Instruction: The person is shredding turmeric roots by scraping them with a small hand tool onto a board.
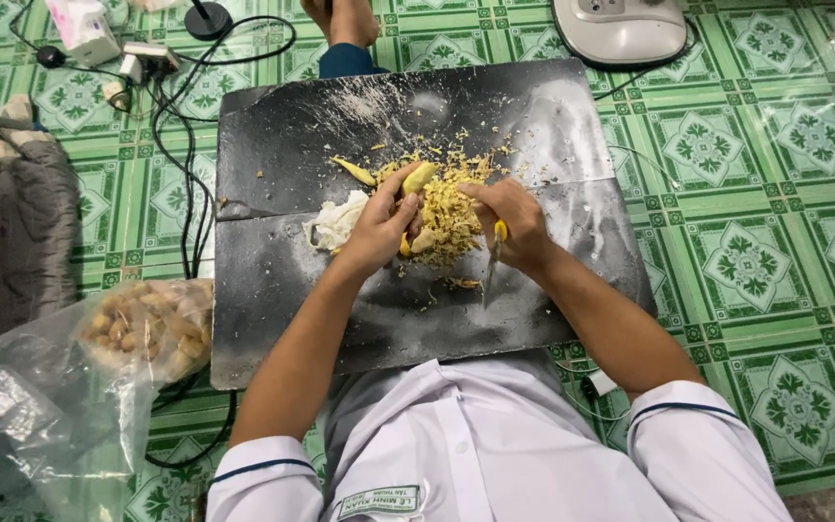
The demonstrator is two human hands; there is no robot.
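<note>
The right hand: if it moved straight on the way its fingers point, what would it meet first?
Probably the pile of yellow peelings on the black board, just before the right hand; beyond it, the left hand. Depth is unclear.

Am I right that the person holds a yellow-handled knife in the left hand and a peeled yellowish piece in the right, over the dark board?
Not quite: the hands are swapped. In the head view the right hand grips the knife, and the left hand holds the yellowish piece. Both are over the dark board, among the peelings.
</note>
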